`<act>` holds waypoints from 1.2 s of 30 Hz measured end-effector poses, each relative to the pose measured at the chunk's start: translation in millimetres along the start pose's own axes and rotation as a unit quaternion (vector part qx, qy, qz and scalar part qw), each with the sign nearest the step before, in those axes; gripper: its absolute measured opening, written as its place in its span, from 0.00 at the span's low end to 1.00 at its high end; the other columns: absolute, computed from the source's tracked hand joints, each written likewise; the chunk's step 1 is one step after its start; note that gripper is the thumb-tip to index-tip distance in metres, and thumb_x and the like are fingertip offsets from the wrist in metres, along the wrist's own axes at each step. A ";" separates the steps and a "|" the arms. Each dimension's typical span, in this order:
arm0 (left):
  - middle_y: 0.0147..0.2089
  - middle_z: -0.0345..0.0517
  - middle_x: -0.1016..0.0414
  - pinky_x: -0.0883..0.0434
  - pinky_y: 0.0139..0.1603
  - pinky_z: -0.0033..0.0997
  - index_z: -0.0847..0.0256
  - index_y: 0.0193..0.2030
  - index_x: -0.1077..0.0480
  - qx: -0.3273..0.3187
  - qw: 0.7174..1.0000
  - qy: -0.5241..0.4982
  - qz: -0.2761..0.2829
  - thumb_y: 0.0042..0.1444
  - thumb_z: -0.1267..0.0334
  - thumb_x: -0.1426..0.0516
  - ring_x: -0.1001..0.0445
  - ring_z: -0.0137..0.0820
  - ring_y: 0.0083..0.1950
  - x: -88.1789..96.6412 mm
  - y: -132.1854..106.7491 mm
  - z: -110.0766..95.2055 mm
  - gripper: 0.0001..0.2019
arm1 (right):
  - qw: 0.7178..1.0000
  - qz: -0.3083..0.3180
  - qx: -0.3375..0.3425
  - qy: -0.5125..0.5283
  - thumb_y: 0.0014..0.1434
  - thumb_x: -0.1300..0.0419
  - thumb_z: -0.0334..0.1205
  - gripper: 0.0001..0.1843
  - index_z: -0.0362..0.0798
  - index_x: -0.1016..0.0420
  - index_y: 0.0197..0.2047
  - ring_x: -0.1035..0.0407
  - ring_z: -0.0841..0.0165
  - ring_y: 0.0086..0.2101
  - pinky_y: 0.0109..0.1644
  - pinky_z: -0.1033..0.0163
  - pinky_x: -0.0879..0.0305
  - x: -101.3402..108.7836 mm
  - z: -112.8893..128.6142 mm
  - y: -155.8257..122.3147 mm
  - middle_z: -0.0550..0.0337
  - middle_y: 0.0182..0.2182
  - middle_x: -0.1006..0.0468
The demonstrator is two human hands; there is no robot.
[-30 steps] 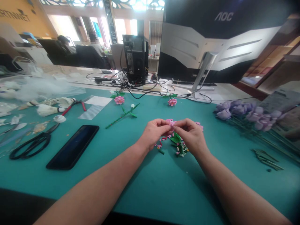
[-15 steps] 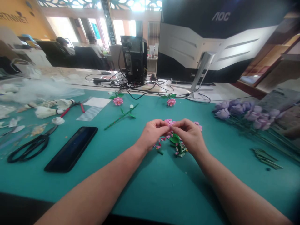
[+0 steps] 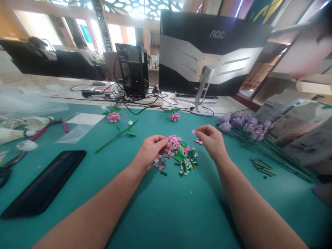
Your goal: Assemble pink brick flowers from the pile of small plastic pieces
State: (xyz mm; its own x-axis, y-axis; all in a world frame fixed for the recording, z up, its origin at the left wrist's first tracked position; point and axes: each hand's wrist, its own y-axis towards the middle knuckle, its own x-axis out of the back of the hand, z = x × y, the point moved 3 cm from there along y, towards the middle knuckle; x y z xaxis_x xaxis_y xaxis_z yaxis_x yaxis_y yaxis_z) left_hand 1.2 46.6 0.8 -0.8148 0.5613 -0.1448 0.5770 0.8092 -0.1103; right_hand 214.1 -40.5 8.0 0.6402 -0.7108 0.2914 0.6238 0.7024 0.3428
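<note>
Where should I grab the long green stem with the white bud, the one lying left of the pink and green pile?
Pinch the green stem on its bare lower shaft, coming straight down from above with the left hand. It lies flat on the teal mat, so a top-down pinch fits its thin, straight shape, and the leaves and white bud crowd the upper end.

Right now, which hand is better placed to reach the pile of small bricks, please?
Probably the left hand: its fingers overhang the pile of small bricks, while the right hand is raised, apart from it.
</note>
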 end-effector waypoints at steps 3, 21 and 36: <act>0.29 0.45 0.23 0.30 0.33 0.26 0.65 0.34 0.27 -0.010 1.000 0.013 -0.009 0.50 0.62 0.39 0.28 0.25 0.27 2.8 0.1 -3.9 0.08 | 0.974 -0.047 -0.011 -0.222 0.51 0.40 0.42 0.07 0.48 0.25 0.31 0.33 0.68 0.28 0.32 0.64 0.40 30.6 -22.1 17.1 0.61 0.26 0.24; 0.29 0.45 0.24 0.31 0.31 0.26 0.65 0.34 0.27 -0.016 1.000 0.020 -0.006 0.49 0.61 0.38 0.28 0.25 0.27 8.6 3.1 -7.0 0.09 | 0.913 0.064 -0.100 -0.391 0.54 0.46 0.31 0.16 0.47 0.22 0.43 0.27 0.64 0.39 0.43 0.64 0.36 48.5 -83.9 29.1 0.55 0.38 0.19; 0.29 0.45 0.24 0.31 0.31 0.26 0.65 0.34 0.27 -0.019 1.000 0.022 -0.002 0.49 0.60 0.38 0.28 0.25 0.27 9.2 3.7 -7.4 0.10 | 0.922 0.104 -0.095 -0.361 0.44 0.34 0.37 0.29 0.46 0.30 0.51 0.29 0.68 0.32 0.35 0.67 0.37 46.7 -76.9 23.2 0.59 0.35 0.21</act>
State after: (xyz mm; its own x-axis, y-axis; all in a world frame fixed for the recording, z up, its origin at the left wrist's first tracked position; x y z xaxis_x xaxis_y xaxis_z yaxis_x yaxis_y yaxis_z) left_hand -4.6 56.1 6.3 -0.8193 0.5643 -0.1014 0.5719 0.8171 -0.0732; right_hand 293.0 -54.5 -39.1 0.3334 -0.3515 0.8748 0.6319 0.7719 0.0693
